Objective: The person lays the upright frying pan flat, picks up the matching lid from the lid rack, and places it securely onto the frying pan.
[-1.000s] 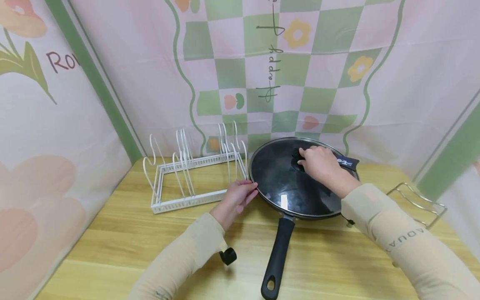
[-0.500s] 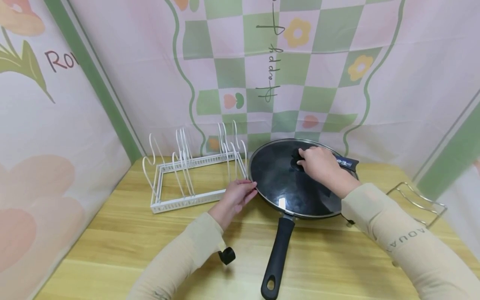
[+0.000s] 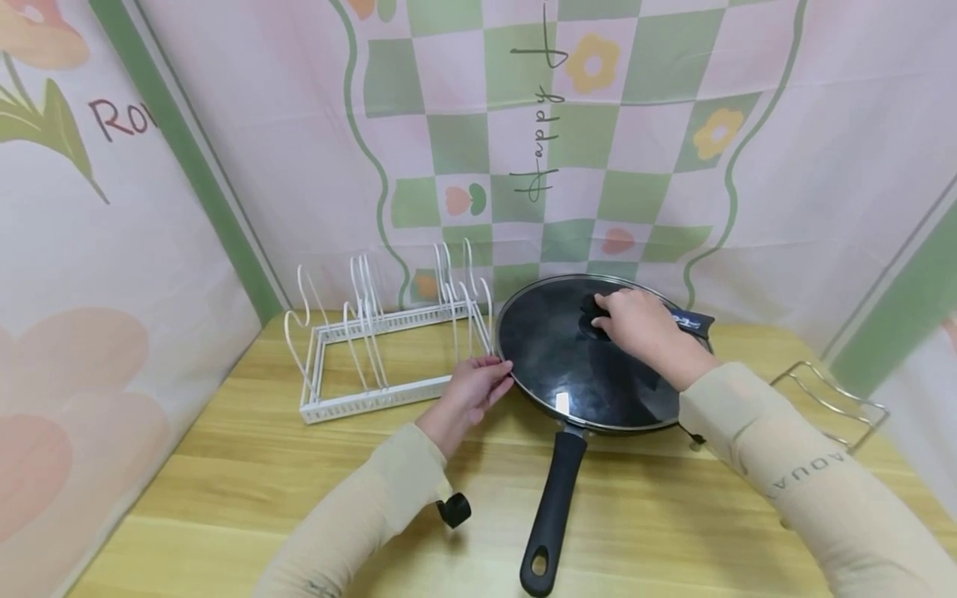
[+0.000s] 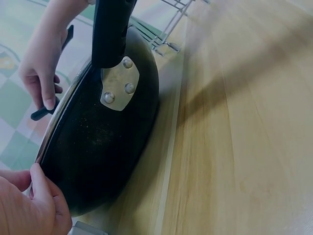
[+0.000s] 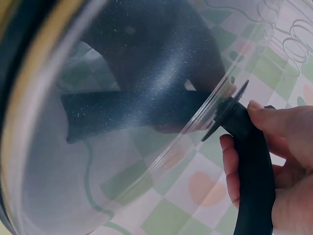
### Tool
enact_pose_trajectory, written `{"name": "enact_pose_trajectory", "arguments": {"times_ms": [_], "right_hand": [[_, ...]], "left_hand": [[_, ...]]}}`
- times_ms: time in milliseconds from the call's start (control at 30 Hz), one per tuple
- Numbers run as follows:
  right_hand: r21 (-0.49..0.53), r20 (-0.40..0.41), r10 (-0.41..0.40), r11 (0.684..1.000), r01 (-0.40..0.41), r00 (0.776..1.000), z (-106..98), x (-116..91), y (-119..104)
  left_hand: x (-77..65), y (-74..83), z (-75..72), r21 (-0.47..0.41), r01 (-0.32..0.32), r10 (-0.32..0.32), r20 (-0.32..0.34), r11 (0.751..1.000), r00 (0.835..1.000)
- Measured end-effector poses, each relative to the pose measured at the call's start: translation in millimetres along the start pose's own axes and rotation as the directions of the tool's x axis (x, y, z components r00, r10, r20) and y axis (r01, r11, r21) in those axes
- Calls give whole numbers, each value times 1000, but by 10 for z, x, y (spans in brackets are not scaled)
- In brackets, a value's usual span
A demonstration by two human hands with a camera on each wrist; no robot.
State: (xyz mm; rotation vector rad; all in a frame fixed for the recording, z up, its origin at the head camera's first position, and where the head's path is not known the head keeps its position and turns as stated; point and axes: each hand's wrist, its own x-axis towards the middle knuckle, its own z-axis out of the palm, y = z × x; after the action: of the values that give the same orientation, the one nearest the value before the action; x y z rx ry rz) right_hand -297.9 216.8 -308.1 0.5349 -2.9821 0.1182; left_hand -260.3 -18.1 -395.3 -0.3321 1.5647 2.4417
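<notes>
A large black wok [image 4: 98, 152] with a long black handle [image 3: 555, 507] stands on the table, covered by a glass lid [image 3: 557, 357] with a metal rim. My right hand [image 3: 643, 328] holds the lid's black handle [image 5: 255, 171], fingers curled round it in the right wrist view. At the wok's left edge, my left hand [image 3: 471, 393] pinches the rim between thumb and fingers; in the left wrist view the fingertips [image 4: 37, 170] sit right where lid and wok meet. A short dark helper handle with a printed label [image 3: 694, 321] shows beyond the right hand.
Close to the wok's left side stands a white wire rack [image 3: 381, 394] with upright loops. A silver wire rack [image 3: 841, 403] lies at the table's right end. Behind the wooden table [image 3: 247, 498] hangs a printed curtain [image 3: 516, 141].
</notes>
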Motion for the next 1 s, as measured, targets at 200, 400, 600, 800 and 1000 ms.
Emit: {"name": "enact_pose_trajectory", "arguments": {"times_ms": [200,400,600,800,1000], "right_hand": [[20,19,14,1000,-15,1000,-8,17,-8],[-4,1,-7,1000,7,1000,-2,10,-21],[6,-5,-20,1000,20,1000,-10,-20,9],[41,31,-12,999,11,999,-54,-30,28],[69,47,3,998,-7,999,-89,-46,62]], "left_hand": [[1,-24,-7,-16,-9,9,-9,1000,1000],[-11,-18,-13,-17,-15,14,-15,1000,1000],[-12,-39,-13,-15,-33,33,-12,999,999],[-33,-30,-14,-5,-40,40,-11,999,999],[-53,-25,-26,5,-38,38,-17,999,999]]}}
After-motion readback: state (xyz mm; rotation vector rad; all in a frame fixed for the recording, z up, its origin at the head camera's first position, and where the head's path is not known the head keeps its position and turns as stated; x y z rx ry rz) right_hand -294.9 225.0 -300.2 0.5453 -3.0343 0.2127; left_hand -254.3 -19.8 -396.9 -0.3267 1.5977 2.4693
